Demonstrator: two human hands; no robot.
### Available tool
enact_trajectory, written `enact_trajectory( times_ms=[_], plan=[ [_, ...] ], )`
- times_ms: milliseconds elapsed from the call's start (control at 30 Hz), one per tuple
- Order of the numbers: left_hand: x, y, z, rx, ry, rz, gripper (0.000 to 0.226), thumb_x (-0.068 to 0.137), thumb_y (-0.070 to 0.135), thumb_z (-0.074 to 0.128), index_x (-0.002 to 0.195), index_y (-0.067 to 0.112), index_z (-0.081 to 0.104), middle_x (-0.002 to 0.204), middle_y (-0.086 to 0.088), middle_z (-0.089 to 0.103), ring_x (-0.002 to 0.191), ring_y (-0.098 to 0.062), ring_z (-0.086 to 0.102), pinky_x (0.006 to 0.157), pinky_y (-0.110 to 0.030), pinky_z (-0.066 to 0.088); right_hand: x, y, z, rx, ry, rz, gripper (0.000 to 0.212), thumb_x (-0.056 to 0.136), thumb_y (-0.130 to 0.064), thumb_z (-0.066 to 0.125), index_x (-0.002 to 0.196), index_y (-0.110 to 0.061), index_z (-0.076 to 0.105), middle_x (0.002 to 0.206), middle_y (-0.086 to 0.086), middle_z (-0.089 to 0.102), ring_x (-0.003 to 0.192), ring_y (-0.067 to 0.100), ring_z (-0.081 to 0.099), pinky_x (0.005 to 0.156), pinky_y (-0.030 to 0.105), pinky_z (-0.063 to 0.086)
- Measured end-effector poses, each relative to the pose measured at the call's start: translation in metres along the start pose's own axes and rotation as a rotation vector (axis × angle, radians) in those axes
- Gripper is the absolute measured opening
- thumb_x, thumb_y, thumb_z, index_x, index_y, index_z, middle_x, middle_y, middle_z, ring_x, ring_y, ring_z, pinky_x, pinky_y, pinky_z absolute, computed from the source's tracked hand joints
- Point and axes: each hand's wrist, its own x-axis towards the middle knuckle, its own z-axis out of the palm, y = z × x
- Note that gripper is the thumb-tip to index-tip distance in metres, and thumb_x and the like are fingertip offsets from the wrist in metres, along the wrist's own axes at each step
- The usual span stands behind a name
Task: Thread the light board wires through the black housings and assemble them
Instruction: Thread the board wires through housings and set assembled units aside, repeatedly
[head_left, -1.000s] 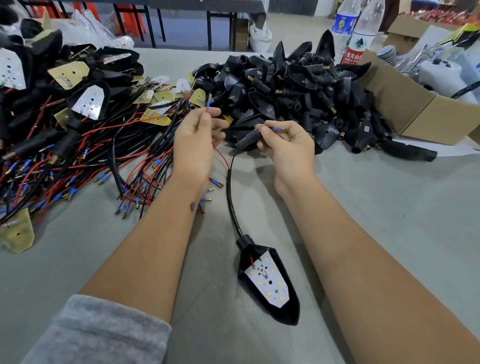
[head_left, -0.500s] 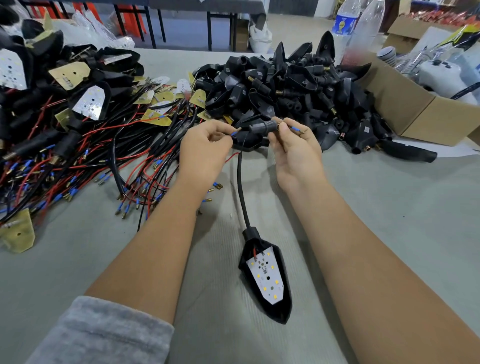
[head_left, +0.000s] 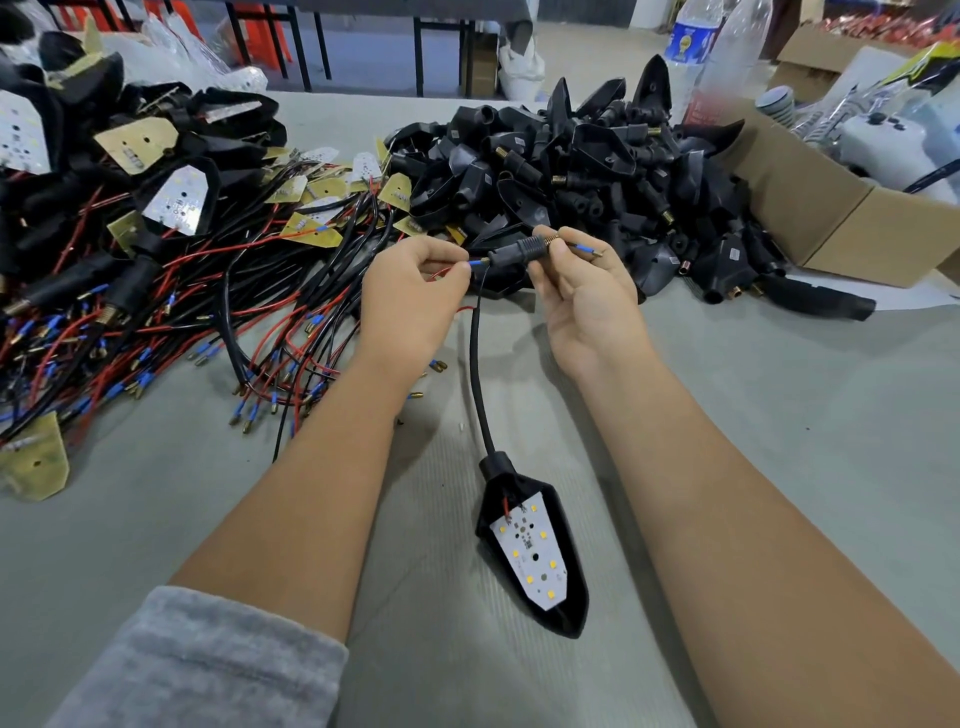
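Note:
A black pointed housing (head_left: 569, 618) lies on the grey table close to me, with a white LED light board (head_left: 531, 555) seated in it. A black sleeved cable (head_left: 475, 379) runs from it up to my hands. My right hand (head_left: 584, 299) grips a small black ribbed stem piece (head_left: 519, 251) held level above the table; a blue-tipped wire end (head_left: 587, 250) sticks out of its right side. My left hand (head_left: 410, 296) pinches a second blue-tipped wire (head_left: 475, 263) right at the stem's left opening, with a red wire looping below.
A heap of empty black housings (head_left: 597, 171) fills the table behind my hands. At left lies a tangle of red and black wires (head_left: 182, 312) with loose light boards and finished lamps. A cardboard box (head_left: 831, 218) stands at right, plastic bottles (head_left: 691, 47) behind it.
The stem piece has turned from slanted to level and come up between both hands. My left hand has brought its wire tip to the stem's left end. The housing has slid slightly.

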Motion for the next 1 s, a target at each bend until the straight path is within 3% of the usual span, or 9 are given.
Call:
enact_trajectory(
  times_ms=[267, 533, 667, 800, 1000],
  plan=[
    [-0.0015, 0.0005, 0.0024, 0.013, -0.051, 0.007, 0.017, 0.091, 0.014, 0.062, 0.081, 0.028, 0.065, 0.073, 0.010, 0.062, 0.055, 0.010, 0.053, 0.055, -0.005, 0.040, -0.0006, -0.0012, -0.0004, -0.004, -0.003, -0.006, 0.019, 0.094, 0.008, 0.053, 0.086, -0.007, 0.060, 0.097, 0.009, 0.070, 0.090, 0.017, 0.067, 0.072, 0.020, 0.057],
    [-0.0024, 0.0017, 0.0019, -0.030, -0.097, 0.035, 0.022, 0.091, 0.008, 0.064, 0.080, 0.028, 0.065, 0.073, 0.008, 0.064, 0.060, 0.006, 0.055, 0.064, -0.011, 0.049, -0.0025, -0.0088, -0.0009, 0.000, 0.003, 0.074, 0.019, 0.095, 0.005, 0.051, 0.088, -0.009, 0.060, 0.090, 0.006, 0.073, 0.073, 0.011, 0.069, 0.066, 0.020, 0.056],
    [-0.0025, 0.0021, 0.0015, -0.017, -0.068, 0.045, 0.023, 0.091, 0.011, 0.064, 0.079, 0.030, 0.064, 0.071, 0.012, 0.063, 0.057, 0.009, 0.055, 0.060, -0.007, 0.045, -0.0049, -0.0078, 0.0001, 0.007, -0.002, 0.069, 0.019, 0.095, 0.006, 0.052, 0.086, -0.009, 0.059, 0.089, 0.007, 0.072, 0.077, 0.014, 0.068, 0.069, 0.021, 0.057],
    [-0.0021, 0.0016, 0.0009, -0.014, -0.054, 0.029, 0.022, 0.092, 0.013, 0.064, 0.079, 0.031, 0.064, 0.073, 0.010, 0.064, 0.061, 0.004, 0.057, 0.065, -0.012, 0.051, -0.0060, -0.0066, 0.0008, -0.004, 0.001, 0.049, 0.018, 0.095, 0.007, 0.051, 0.085, -0.007, 0.056, 0.082, 0.009, 0.071, 0.076, 0.020, 0.067, 0.064, 0.023, 0.057],
    [-0.0048, 0.0012, 0.0049, 0.054, -0.047, 0.051, 0.015, 0.087, 0.009, 0.069, 0.081, 0.023, 0.068, 0.062, 0.013, 0.057, 0.049, 0.008, 0.050, 0.052, -0.005, 0.037, -0.0050, -0.0049, 0.0015, -0.113, 0.062, -0.049, 0.014, 0.094, 0.008, 0.053, 0.087, -0.004, 0.054, 0.089, 0.016, 0.066, 0.080, 0.024, 0.065, 0.063, 0.024, 0.057]
  ],
)
